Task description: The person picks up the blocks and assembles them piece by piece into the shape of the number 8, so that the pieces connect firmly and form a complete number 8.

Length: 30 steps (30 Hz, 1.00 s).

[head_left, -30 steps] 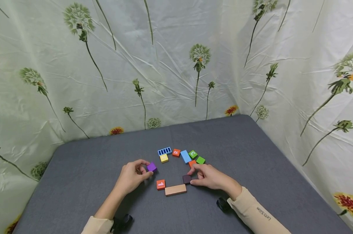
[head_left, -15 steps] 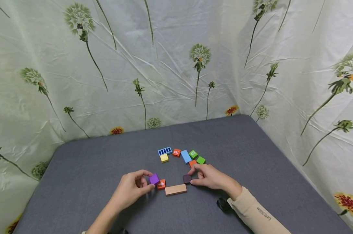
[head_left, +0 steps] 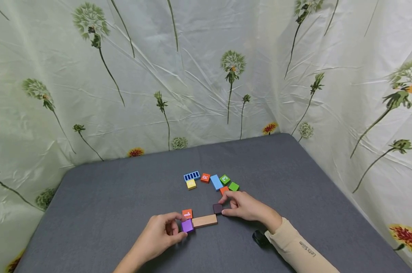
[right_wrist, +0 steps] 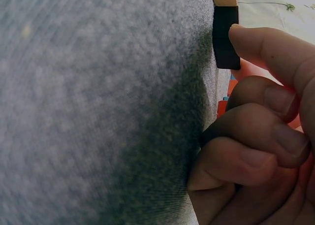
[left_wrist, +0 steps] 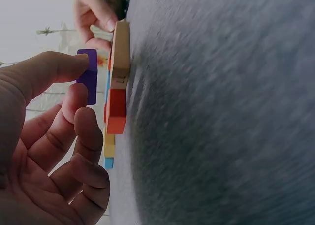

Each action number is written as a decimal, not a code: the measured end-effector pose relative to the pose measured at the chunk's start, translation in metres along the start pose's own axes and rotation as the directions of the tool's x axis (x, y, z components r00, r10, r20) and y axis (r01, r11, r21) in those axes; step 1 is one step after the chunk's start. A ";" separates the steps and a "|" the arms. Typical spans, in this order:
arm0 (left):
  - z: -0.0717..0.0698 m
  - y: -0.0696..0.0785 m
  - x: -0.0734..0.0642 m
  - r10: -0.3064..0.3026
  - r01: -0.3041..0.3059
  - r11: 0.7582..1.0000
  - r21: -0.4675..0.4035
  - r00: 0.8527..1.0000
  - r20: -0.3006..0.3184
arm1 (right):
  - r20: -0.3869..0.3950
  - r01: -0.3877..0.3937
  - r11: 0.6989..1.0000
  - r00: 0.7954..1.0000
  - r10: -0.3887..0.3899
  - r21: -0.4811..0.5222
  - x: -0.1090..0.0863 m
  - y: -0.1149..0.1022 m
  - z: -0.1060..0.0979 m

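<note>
My left hand (head_left: 159, 233) pinches a purple block (head_left: 187, 226) between thumb and forefinger, its other fingers loosely curled. In the left wrist view the purple block (left_wrist: 88, 80) is held off the cloth. It overlaps the near side of a red block with a white 1 (head_left: 187, 213) and the left end of a plain wooden plank (head_left: 205, 221) in the head view. At the plank's right end lies a black block (head_left: 217, 209), with the thumb and forefinger of my right hand (head_left: 246, 206) gripping its sides. In the right wrist view the black block (right_wrist: 226, 38) sits low against the cloth.
Behind the hands, small blocks form an arc: blue striped (head_left: 191, 176), yellow (head_left: 191, 184), red with an R (head_left: 205, 178), light blue (head_left: 216, 182), two green (head_left: 234, 186) and an orange-red one (head_left: 224, 190). A grey cloth (head_left: 124, 197) covers the table before a flowered curtain (head_left: 199, 76).
My left hand has carried the purple block toward me and slightly right, from left of the red 1 block to its near side. The right hand keeps its place on the black block.
</note>
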State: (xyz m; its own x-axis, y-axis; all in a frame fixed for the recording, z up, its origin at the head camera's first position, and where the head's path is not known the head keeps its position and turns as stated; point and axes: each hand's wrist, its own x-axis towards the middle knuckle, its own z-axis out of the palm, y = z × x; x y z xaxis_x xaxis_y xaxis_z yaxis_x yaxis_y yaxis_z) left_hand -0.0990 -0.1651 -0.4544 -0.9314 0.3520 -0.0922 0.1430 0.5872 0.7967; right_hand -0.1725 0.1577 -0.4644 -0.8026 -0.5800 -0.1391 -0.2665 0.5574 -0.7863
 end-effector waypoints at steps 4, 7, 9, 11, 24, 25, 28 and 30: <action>0.004 -0.001 -0.004 -0.020 0.019 1.000 0.010 0.999 0.051 | -0.001 0.000 1.000 1.000 0.000 -0.009 0.000 0.001 0.000; 0.006 -0.003 -0.005 -0.024 0.023 1.000 0.015 0.997 0.079 | -0.004 0.001 1.000 1.000 -0.001 -0.010 0.001 0.001 0.000; 0.007 -0.004 -0.005 -0.022 0.021 1.000 0.017 0.996 0.087 | -0.006 0.006 1.000 1.000 -0.006 -0.008 0.001 0.001 0.000; 0.008 -0.005 -0.005 -0.019 0.018 1.000 0.016 0.996 0.086 | -0.006 0.007 1.000 1.000 -0.008 -0.008 0.001 0.001 0.000; 0.012 -0.009 -0.004 0.015 -0.019 0.999 0.045 0.997 0.074 | 0.001 0.009 1.000 1.000 -0.009 -0.006 0.000 0.003 0.000; 0.012 -0.010 -0.004 0.015 -0.018 0.999 0.046 0.997 0.075 | 0.002 0.008 1.000 1.000 -0.008 -0.007 0.000 0.003 0.000; 0.012 -0.009 -0.004 0.009 -0.012 0.999 0.047 0.997 0.079 | 0.003 0.012 1.000 1.000 -0.012 -0.010 0.000 0.004 0.000; 0.012 -0.009 -0.004 0.002 -0.006 0.999 0.050 0.997 0.083 | 0.004 0.012 1.000 1.000 -0.012 -0.008 0.000 0.004 0.000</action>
State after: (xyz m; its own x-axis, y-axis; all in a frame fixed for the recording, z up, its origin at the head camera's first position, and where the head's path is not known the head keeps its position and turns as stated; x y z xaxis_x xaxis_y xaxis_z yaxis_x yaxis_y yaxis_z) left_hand -0.0926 -0.1633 -0.4685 -0.9002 0.4125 -0.1395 0.1655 0.6206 0.7665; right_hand -0.1736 0.1595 -0.4673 -0.7970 -0.5893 -0.1323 -0.2804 0.5552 -0.7830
